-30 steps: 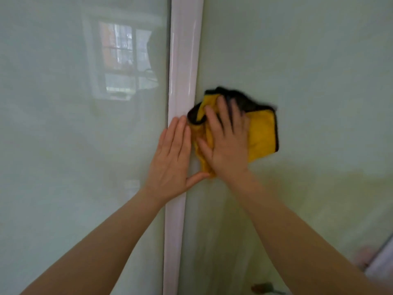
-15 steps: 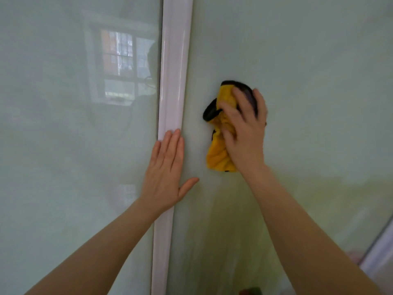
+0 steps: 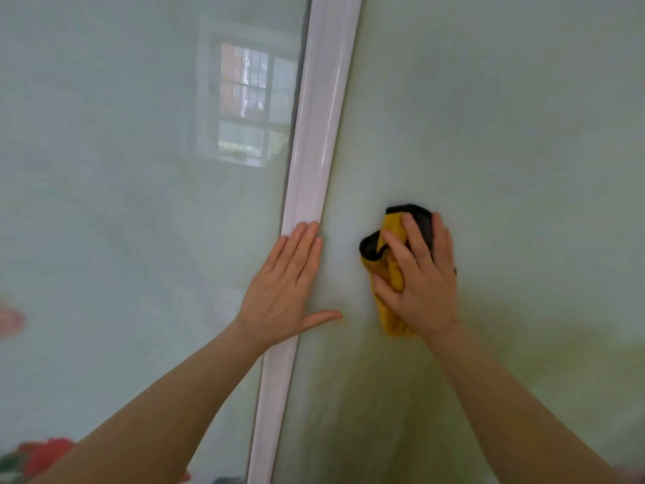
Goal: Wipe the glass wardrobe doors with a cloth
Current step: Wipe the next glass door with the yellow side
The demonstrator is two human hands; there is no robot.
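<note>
The glass wardrobe doors fill the whole head view: the left door takes the left part of the frame and the right door takes the centre and right. A pale, glossy frame strip runs between them, leaning from the upper centre down to the bottom edge left of centre. Both panes are a milky pale green.

The cloth sits right of the frame centre, flat against the right door. It is yellow with a dark border, bunched into a narrow wad, with a dark fold sticking out at its upper left and a yellow end showing below the palm.

The right hand lies over the cloth, fingers slightly apart and curled down onto it, pinning it to the glass; its grip is pressed together on the cloth. The forearm runs off toward the lower right corner.

The left hand rests flat just left of the cloth and apart from it. Its fingers lie close together on the frame strip, pointing up, and the thumb is spread out to the right over the right door. This hand holds nothing.

A reflected window shows in the left door, upper centre-left. Red blurred shapes sit at the lower left corner; what they are cannot be told.
</note>
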